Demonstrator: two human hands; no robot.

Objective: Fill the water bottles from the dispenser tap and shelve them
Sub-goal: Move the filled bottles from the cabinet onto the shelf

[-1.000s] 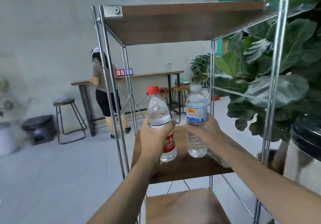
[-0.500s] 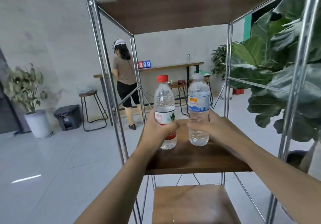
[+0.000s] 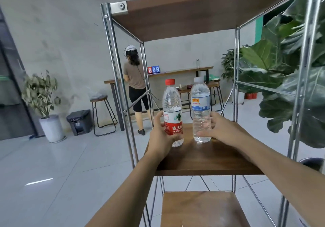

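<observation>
Head view: on the middle shelf (image 3: 202, 158), left hand (image 3: 161, 138) grips the water-filled red-capped bottle (image 3: 172, 112); right hand (image 3: 221, 130) loosely cups the water-filled white-capped bottle (image 3: 200, 110).

A clear plastic bottle with a red cap (image 3: 172, 114) and a clear plastic bottle with a white cap (image 3: 201, 111) stand upright, side by side, on the brown wooden middle shelf (image 3: 207, 158) of the chrome-framed rack, near its far edge; the red-capped one is left. Another shelf board (image 3: 198, 209) lies below, one above (image 3: 184, 13).
</observation>
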